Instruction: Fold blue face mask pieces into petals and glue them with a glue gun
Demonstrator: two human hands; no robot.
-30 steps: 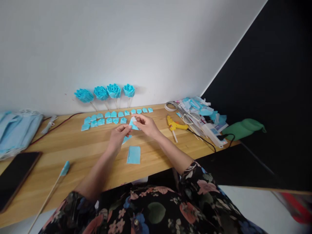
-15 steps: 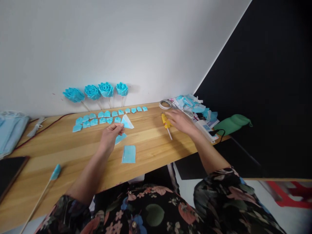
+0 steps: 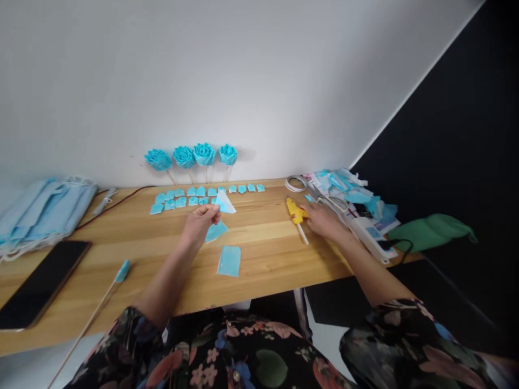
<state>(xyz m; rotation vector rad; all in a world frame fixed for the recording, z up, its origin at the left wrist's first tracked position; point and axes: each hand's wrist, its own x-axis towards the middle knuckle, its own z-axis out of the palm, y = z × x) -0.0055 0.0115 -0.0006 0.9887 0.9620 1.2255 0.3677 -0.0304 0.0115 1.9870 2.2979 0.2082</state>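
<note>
My left hand [image 3: 201,220] pinches a folded blue-and-white piece of mask fabric [image 3: 226,202] just above the table. Below it lie two blue fabric pieces, one partly under the hand [image 3: 216,231] and a flat rectangle [image 3: 229,261] nearer the front edge. Over on the right, my right hand [image 3: 322,220] has its fingers closed at the handle of a yellow hot glue gun [image 3: 297,211]. A white glue stick [image 3: 303,234] pokes out of the gun's rear. Rows of small folded blue petals [image 3: 181,201] lie beyond my left hand.
Several blue fabric roses [image 3: 204,154] on sticks lean against the wall. At left are stacked masks [image 3: 44,213], a phone [image 3: 44,283] and a blue-tipped stick [image 3: 99,308]. Fabric scraps [image 3: 344,186], a power strip [image 3: 373,237] and a green pouch [image 3: 432,235] occupy the right.
My right hand has come down from above the glue gun and closed at its handle. My left hand still pinches the fabric piece. The view has turned left, showing more masks and phone.
</note>
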